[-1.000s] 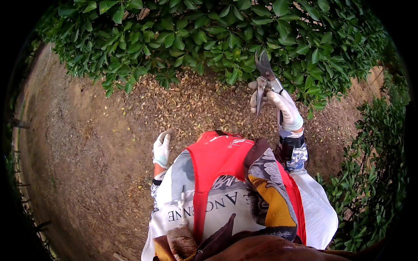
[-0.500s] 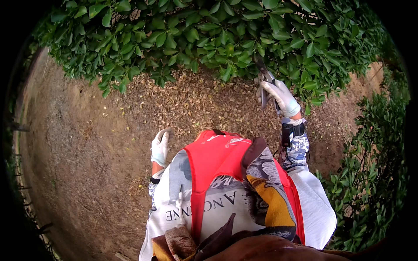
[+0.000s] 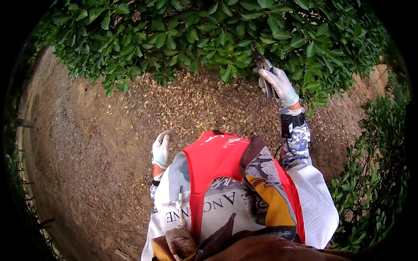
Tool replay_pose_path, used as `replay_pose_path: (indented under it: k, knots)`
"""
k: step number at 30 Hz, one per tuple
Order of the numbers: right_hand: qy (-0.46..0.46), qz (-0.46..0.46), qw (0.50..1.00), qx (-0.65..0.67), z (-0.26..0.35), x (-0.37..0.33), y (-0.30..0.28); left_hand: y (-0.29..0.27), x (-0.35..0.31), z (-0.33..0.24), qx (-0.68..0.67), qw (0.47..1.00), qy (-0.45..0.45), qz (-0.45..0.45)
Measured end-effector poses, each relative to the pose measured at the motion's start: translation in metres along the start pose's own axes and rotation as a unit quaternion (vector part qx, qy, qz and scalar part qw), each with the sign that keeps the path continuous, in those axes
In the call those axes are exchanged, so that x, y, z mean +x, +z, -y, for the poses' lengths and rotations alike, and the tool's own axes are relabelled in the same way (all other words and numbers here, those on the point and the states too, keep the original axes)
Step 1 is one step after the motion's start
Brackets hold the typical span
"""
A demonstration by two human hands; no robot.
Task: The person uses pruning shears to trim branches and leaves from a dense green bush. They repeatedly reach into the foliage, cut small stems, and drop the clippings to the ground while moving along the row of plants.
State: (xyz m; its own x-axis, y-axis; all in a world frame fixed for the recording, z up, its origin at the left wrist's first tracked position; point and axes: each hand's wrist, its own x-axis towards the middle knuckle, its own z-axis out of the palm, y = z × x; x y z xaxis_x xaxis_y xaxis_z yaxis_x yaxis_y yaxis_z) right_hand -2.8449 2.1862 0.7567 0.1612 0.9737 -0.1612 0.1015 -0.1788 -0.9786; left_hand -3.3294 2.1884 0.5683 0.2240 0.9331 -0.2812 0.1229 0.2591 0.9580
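Note:
My right hand point(image 3: 281, 88), in a white glove, is wrapped round the handles of a pair of pruning shears point(image 3: 266, 64). The dark blades point up into the lower edge of a leafy green hedge point(image 3: 226, 54), and leaves partly hide their tips. Whether a stem lies between the blades I cannot tell. My left hand point(image 3: 160, 150), also gloved in white, hangs low beside my body, over the bare ground. Its fingers are loosely bent, with the thumb a little apart, and nothing shows in them.
Dry fallen leaves point(image 3: 196, 100) cover the soil below the hedge. Brown dirt ground point(image 3: 91, 165) spreads out on the left. Another leafy bush point(image 3: 370, 174) stands close on the right. A black device point(image 3: 287, 126) is strapped to my right wrist.
My right hand has moved slightly up toward the hedge with the pruning shears, and their handles look closer together. The left hand has barely moved.

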Motion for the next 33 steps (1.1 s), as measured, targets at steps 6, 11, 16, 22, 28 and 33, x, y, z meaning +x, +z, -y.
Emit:
replay_pose_path:
  k: [6, 11, 16, 22, 28, 33]
  knots:
    - [-0.017, 0.050, 0.999, -0.002, 0.012, -0.034, 0.012, 0.005, 0.001, 0.001, -0.005, 1.000, 0.010, -0.001]
    - [-0.047, 0.029, 0.997, 0.062, 0.016, -0.070, 0.012, 0.008, 0.006, 0.005, -0.015, 1.000, 0.003, 0.013]
    - [-0.063, -0.052, 0.987, 0.135, 0.012, -0.087, 0.009, 0.013, 0.015, 0.006, -0.023, 0.999, 0.021, 0.029]
    - [-0.076, -0.084, 0.987, 0.112, 0.007, -0.084, -0.003, 0.018, 0.022, -0.001, -0.005, 0.999, 0.006, 0.044]
    - [-0.071, -0.117, 0.981, 0.135, 0.010, -0.072, -0.011, 0.020, 0.024, -0.002, -0.021, 0.999, 0.009, 0.047]
    - [-0.074, -0.109, 0.989, 0.073, 0.019, -0.066, -0.018, 0.018, 0.023, -0.002, -0.021, 0.999, 0.002, 0.034]
